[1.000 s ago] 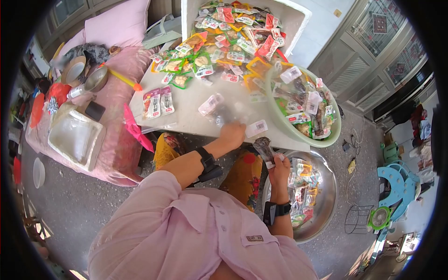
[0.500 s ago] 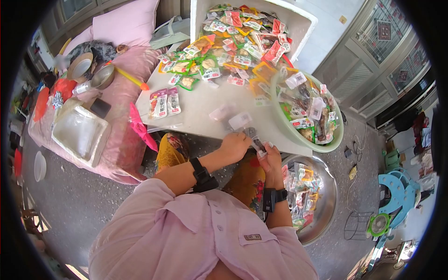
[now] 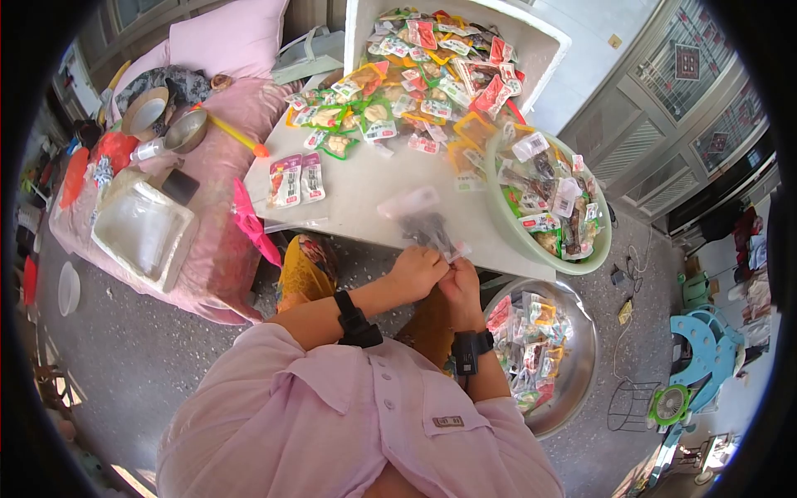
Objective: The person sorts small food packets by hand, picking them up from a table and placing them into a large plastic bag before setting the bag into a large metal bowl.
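My left hand is closed on the near edge of a clear packet with dark contents, just past the table's front edge. Close beside it, my right hand pinches the packet's near right corner. The packet's far end is pale and blurred by motion, so its label cannot be read. To the left on the table lie two purple-and-white snack pouches. Right of my hands stands a pale green basin holding several sealed food packets.
A white foam box lies tipped at the back, packets spilling onto the table. Below the table's right corner, a steel bowl contains more packets. On the pink-covered seat are a foam tray and pans. A green fan stands right.
The packet between my hands has swung round, and its dark contents now show beyond my fingers. My hands have moved closer together, the right one shifting left and slightly down.
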Action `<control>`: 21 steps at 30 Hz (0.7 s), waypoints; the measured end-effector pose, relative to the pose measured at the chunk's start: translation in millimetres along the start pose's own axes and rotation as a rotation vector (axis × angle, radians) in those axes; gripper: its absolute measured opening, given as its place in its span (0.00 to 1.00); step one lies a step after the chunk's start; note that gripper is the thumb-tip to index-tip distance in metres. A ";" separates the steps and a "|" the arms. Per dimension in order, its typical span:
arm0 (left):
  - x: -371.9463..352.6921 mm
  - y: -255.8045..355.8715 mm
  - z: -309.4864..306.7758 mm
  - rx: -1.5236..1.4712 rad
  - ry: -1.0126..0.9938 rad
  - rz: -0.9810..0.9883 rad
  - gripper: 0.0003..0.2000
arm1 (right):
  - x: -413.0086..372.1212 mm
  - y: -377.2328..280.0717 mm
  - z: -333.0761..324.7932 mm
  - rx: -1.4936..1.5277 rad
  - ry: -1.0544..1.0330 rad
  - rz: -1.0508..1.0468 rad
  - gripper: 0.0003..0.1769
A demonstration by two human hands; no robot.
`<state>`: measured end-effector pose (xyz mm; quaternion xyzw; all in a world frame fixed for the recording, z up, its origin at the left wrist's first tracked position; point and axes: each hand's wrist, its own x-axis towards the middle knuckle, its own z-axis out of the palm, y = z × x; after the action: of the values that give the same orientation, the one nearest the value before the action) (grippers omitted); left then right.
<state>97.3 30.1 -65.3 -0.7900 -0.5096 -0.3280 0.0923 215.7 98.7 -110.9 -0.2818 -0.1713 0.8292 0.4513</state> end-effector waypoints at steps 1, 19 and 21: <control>-0.1 0.9 1.5 0.002 0.023 0.007 0.05 | 3.5 2.9 4.2 -0.009 0.012 -0.011 0.05; -12.2 -9.9 -4.5 -0.057 0.028 -0.021 0.22 | 5.0 -15.0 -10.5 -0.464 0.145 -0.027 0.06; -20.1 -15.6 -0.4 0.001 -0.016 -0.014 0.24 | -6.5 -20.7 -6.1 -0.562 0.230 -0.168 0.08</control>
<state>78.3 22.2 -80.2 -0.7891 -0.5160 -0.3218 0.0865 235.8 104.5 -102.5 -0.4725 -0.3640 0.6720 0.4389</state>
